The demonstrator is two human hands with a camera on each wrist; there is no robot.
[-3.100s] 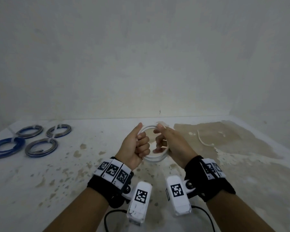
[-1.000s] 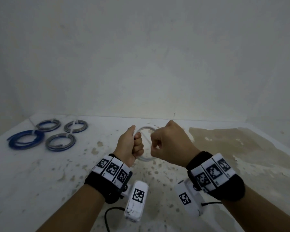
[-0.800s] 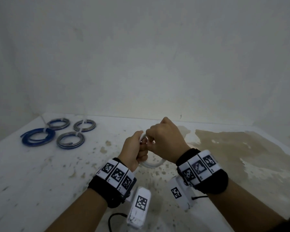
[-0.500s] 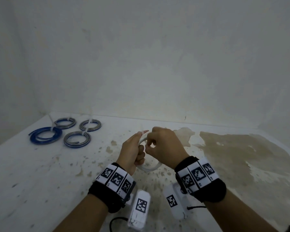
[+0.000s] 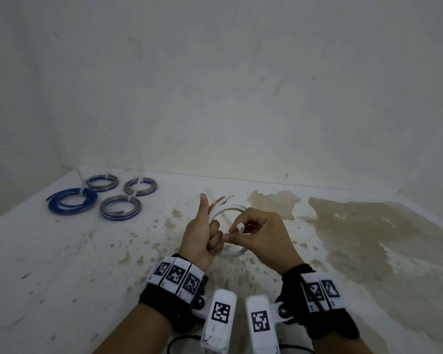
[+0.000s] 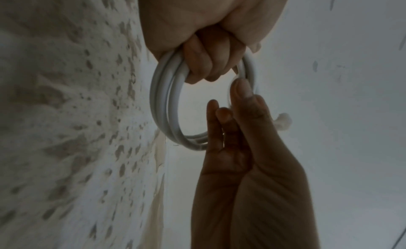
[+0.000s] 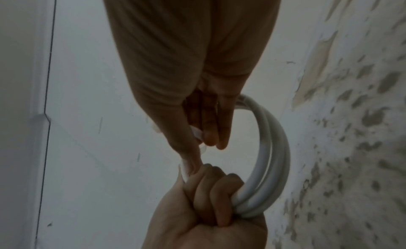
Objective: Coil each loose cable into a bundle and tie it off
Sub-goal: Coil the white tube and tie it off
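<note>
A white cable coil [image 5: 230,208] is held up above the table. My left hand [image 5: 212,236] grips its left side in a fist, thumb pointing up beside the cable's loose ends [image 5: 223,199]. In the left wrist view the fingers [image 6: 204,65] curl round the coil [image 6: 163,105]. My right hand [image 5: 237,232] pinches a thin translucent zip tie [image 5: 240,227] close against the left fist, inside the loop. In the right wrist view the thumb and fingers [image 7: 211,136] hold the tie [image 7: 196,133] next to the coil [image 7: 271,148]. How the tie runs round the strands is hidden.
Several tied coils lie at the table's back left: a blue one [image 5: 72,204] and grey ones [image 5: 120,207], [image 5: 140,186], [image 5: 102,181]. The white tabletop [image 5: 62,264] is speckled, with a brown worn patch [image 5: 368,226] on the right. A wall stands close behind.
My right hand has turned from a fist over the coil to a pinch on the tie, whose head now shows. The left thumb has lifted. The head view has shifted, so the tied coils appear further right.
</note>
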